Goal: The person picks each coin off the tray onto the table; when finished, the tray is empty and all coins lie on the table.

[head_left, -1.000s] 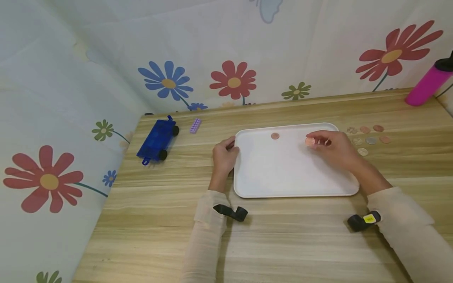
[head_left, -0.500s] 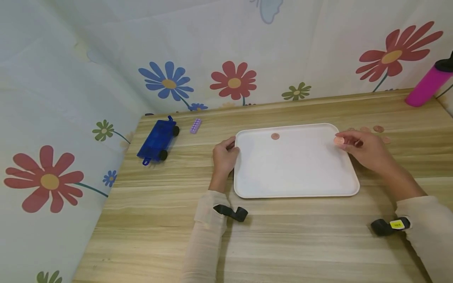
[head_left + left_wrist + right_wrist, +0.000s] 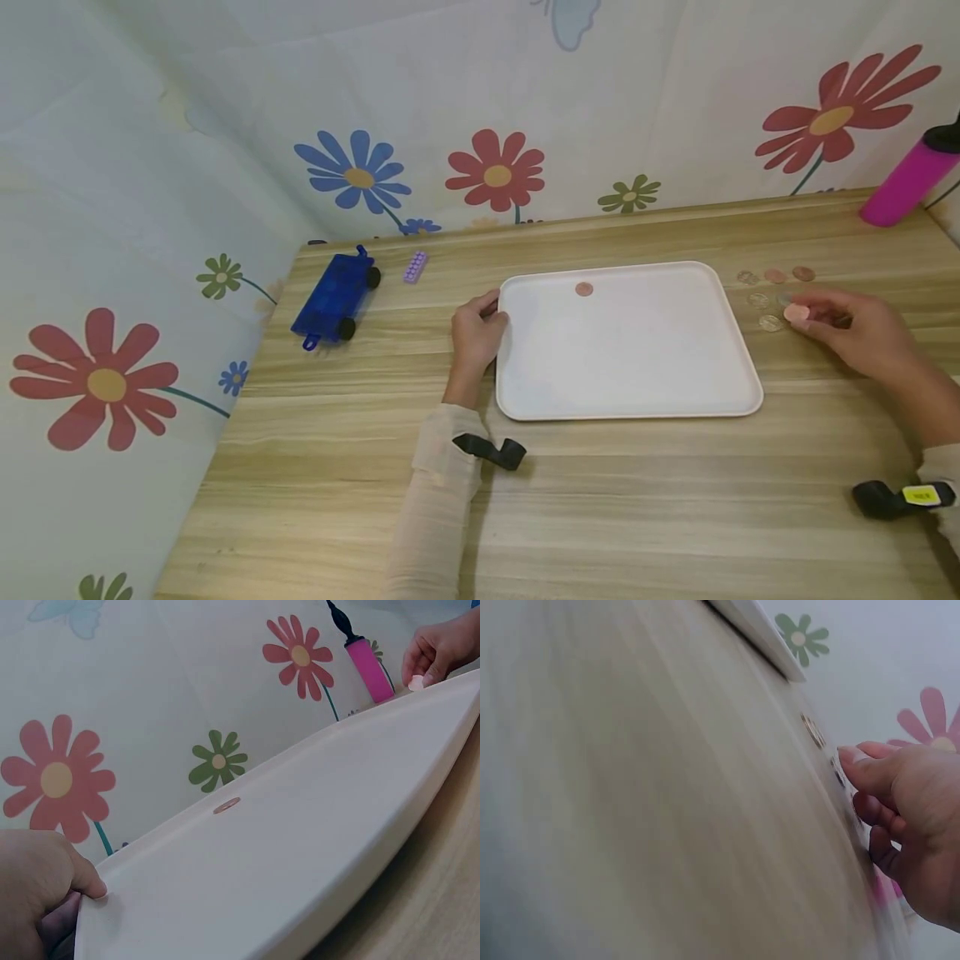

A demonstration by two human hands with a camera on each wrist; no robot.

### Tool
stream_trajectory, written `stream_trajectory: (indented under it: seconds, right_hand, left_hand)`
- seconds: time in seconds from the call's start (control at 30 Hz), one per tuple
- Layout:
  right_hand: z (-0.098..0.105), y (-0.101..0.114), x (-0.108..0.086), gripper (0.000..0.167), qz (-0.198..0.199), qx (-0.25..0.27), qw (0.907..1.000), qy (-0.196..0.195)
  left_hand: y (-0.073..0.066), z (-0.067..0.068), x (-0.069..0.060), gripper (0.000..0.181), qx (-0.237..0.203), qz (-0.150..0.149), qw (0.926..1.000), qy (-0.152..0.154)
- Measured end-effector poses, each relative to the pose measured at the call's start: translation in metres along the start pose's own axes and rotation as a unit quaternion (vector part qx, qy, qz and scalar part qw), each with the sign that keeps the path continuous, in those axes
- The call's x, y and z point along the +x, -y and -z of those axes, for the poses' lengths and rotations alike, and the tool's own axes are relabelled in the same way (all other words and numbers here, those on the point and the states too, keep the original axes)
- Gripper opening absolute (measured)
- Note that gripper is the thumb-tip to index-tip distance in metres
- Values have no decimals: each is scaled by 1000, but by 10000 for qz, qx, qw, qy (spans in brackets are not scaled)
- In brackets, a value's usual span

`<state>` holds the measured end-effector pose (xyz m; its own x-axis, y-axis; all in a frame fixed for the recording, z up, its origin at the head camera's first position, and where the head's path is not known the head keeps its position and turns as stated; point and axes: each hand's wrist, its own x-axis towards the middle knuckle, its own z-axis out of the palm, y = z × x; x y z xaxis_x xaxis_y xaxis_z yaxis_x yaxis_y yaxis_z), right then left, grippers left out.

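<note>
My left hand (image 3: 477,337) grips the left rim of a white tray (image 3: 622,358). In the left wrist view its thumb lies over the rim, and the fingers are mostly hidden. One copper coin (image 3: 583,289) lies flat near the tray's back edge. To the right of the tray, my right hand (image 3: 866,333) pinches another copper coin (image 3: 797,313) between thumb and fingers, above the table. Several loose coins lie around it, among them a silvery coin (image 3: 770,323) and a brown coin (image 3: 803,273). The right hand covers part of this group.
A blue toy wagon (image 3: 335,297) with black wheels stands at the left of the wooden table (image 3: 600,508). Behind it lies a small purple toy brick (image 3: 415,267). A pink cylinder (image 3: 903,183) with a black top stands at the back right, near the flowered wall covering.
My right hand has moved right with the copper coin, from over the tray to the loose coins. The left hand and the tray have stayed in place.
</note>
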<state>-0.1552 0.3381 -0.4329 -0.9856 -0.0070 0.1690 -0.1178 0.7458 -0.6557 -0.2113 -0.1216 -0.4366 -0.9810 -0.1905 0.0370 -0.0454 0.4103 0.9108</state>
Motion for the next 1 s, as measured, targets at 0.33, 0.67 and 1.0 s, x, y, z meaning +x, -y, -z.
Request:
stream_trajectory:
  seconds: [0.33, 0.67, 1.0]
  right_hand:
    - [7, -15, -1, 27, 39, -435, 9989, 196]
    - [11, -13, 0, 38, -358, -296, 9976, 520]
    - [11, -13, 2, 20, -537, 172, 9974, 443]
  left_hand:
    - [2, 1, 1, 41, 16, 0, 10000, -20]
    - [1, -2, 0, 41, 8, -10, 10000, 23]
    - [2, -1, 1, 41, -18, -59, 10000, 20]
